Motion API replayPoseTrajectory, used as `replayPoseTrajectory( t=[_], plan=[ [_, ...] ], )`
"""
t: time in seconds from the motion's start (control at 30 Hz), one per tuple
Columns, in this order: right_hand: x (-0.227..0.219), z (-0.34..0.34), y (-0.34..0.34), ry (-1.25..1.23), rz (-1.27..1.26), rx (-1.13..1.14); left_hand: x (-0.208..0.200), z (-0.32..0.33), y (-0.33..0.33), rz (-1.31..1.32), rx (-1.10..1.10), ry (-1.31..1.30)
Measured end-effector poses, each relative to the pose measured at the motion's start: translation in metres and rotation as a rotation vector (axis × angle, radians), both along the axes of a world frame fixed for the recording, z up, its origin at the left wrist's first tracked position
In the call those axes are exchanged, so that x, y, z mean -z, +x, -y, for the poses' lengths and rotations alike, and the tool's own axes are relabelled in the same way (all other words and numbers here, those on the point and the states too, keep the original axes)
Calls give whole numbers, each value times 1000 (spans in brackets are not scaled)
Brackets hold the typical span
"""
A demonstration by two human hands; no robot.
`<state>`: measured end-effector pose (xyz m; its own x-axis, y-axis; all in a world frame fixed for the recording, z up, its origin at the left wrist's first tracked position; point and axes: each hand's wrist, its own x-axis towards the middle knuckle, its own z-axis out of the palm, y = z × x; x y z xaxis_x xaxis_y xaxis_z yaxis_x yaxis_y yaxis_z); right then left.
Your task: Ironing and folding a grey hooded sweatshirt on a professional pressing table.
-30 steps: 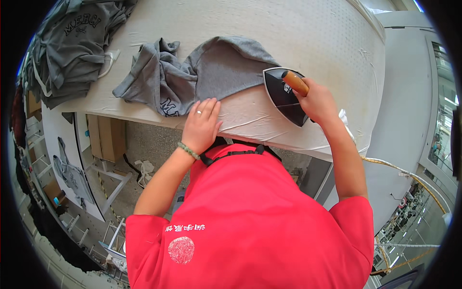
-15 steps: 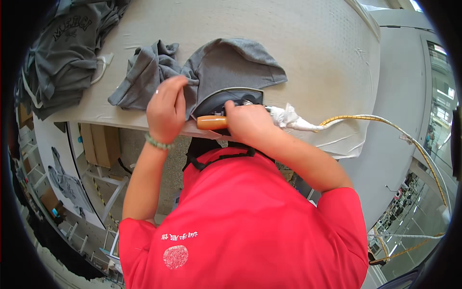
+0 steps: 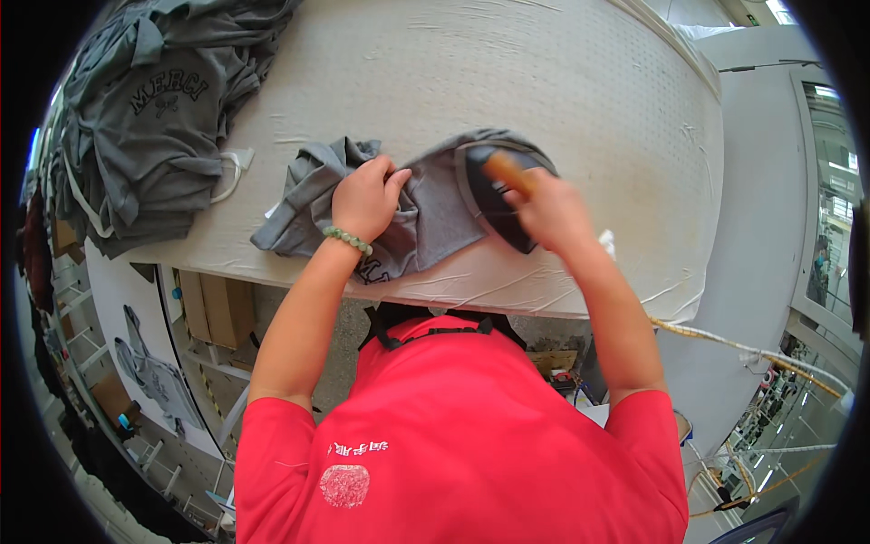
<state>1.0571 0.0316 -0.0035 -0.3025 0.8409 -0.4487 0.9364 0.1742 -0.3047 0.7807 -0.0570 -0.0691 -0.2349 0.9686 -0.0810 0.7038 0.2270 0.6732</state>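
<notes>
A grey sweatshirt (image 3: pixel 444 219) lies partly bunched on the padded table, with dark lettering near the front edge. My left hand (image 3: pixel 366 198), a beaded bracelet on its wrist, is closed on the bunched fabric; its fingertips are partly tucked into the folds. In my right hand (image 3: pixel 555 216) is a clothes iron (image 3: pixel 480 192) with a dark body and an orange-brown handle, held at the right end of the garment. Motion smears the iron and that hand, and the soleplate is hidden.
A pile of grey printed sweatshirts (image 3: pixel 163 118) lies at the table's left. The pale cloth-covered table (image 3: pixel 408 82) ends just in front of me. A white and yellow hose with cord (image 3: pixel 716 335) runs off to the right. Below left stands a cardboard box (image 3: pixel 222 308).
The iron in my right hand has moved away from me, to the right, and turned. My left hand has come down onto the fabric and closed. The view has shifted a little.
</notes>
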Motion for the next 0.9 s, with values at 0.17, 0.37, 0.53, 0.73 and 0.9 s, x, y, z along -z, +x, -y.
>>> replayPoseTrajectory(
  t=[0.17,0.37,0.53,0.73,0.9],
  plan=[
    [-8,20,-50,-76,7,-447,-2,-3,-14,154,-15,-129],
    [-6,-23,13,24,0,119,-2,-5,-9,111,-16,-93],
    [-3,16,135,7,138,70,-7,-4,26,-155,55,316],
    [8,10,233,171,143,252,6,9,152,-394,545,272],
    [27,-38,308,221,205,364,21,-45,204,-659,441,-147]
  ],
)
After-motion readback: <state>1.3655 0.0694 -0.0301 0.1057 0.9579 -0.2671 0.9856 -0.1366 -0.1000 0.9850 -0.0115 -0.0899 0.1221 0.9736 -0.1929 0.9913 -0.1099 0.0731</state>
